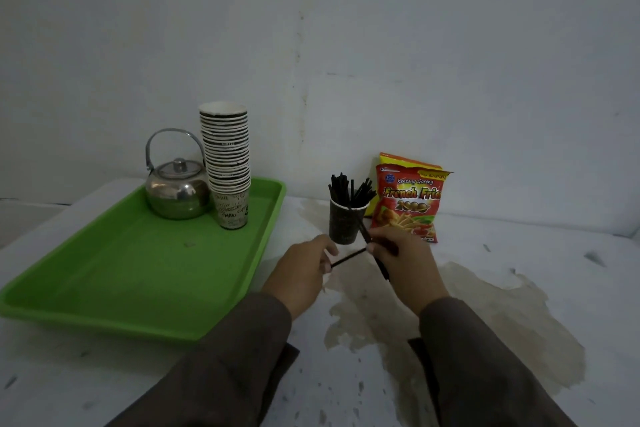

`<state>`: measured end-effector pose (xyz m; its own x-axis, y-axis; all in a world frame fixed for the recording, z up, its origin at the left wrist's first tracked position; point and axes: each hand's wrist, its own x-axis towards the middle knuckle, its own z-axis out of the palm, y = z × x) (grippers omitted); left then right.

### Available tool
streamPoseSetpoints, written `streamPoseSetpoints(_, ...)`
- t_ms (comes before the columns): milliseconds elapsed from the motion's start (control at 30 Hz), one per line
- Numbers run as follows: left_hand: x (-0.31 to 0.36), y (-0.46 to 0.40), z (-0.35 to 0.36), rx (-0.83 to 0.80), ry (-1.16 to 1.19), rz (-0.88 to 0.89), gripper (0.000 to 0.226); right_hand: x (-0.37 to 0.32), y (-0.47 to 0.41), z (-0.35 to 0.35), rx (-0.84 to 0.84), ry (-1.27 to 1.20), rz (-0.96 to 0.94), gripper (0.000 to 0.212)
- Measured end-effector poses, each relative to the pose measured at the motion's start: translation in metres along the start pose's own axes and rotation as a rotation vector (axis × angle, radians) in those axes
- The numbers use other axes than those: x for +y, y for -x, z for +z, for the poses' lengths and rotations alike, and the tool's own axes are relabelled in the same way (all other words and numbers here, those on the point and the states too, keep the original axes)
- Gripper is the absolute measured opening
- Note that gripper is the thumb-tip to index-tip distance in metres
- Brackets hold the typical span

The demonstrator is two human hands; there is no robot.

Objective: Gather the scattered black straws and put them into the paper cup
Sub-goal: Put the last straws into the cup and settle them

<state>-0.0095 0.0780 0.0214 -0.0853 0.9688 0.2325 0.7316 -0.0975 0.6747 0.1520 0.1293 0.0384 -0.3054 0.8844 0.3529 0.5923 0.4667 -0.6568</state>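
Note:
A dark paper cup stands on the white table, with several black straws sticking up out of it. Just in front of the cup, my left hand pinches one end of a black straw that runs across to my right hand. My right hand touches that straw's other end and also grips another black straw, which slants up toward the cup's rim. Both hands hover just above the tabletop.
A green tray on the left carries a steel kettle and a tall stack of paper cups. A red French fries snack bag leans on the wall behind the cup. A brownish stain spreads over the table.

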Motion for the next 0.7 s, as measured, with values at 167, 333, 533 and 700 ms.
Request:
streamPoseSetpoints(167,0.022,-0.034,-0.023,0.059,0.174,0.049,0.028,-0.021,-0.033,-0.017,0.168,-0.472,0.135,0.010)
streamPoseSetpoints(333,0.050,-0.073,-0.056,0.202,0.381,0.073,0.020,-0.042,-0.070,-0.033,0.223,-0.578,0.099,0.008)
streamPoseSetpoints(533,0.068,-0.104,-0.067,0.324,0.436,0.151,0.008,-0.055,-0.099,-0.038,0.294,-0.536,0.061,0.011)
streamPoseSetpoints(700,0.059,-0.108,-0.048,0.362,0.309,0.171,0.007,-0.051,-0.097,-0.023,0.351,-0.427,0.047,0.008)
